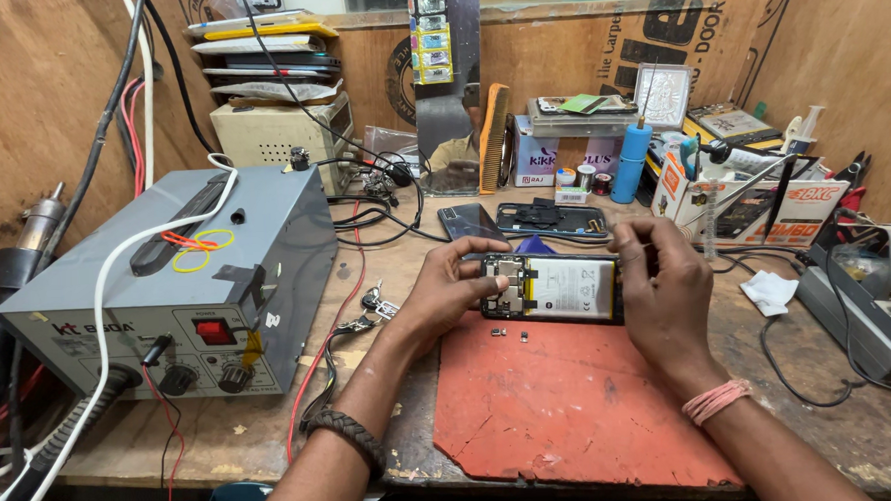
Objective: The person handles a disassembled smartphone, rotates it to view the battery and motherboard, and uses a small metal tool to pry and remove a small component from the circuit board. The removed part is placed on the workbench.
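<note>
Phone (557, 288): back cover off, white battery and circuit board bared, held level just above red mat (572, 405) | left hand (447, 290): fingers curled, clamping its left end | right hand (668, 291): fingers closed on right end | tabletop (223, 431): grey rework station (181, 282) at left

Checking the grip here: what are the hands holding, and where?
Both hold an opened phone: left hand at its left end, right hand at its right end.

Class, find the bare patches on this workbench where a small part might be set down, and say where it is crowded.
Free: the red mat below the opened phone and wrists. Crowded: behind the phone, cables, boxes, bottles; the grey station fills the left.
</note>
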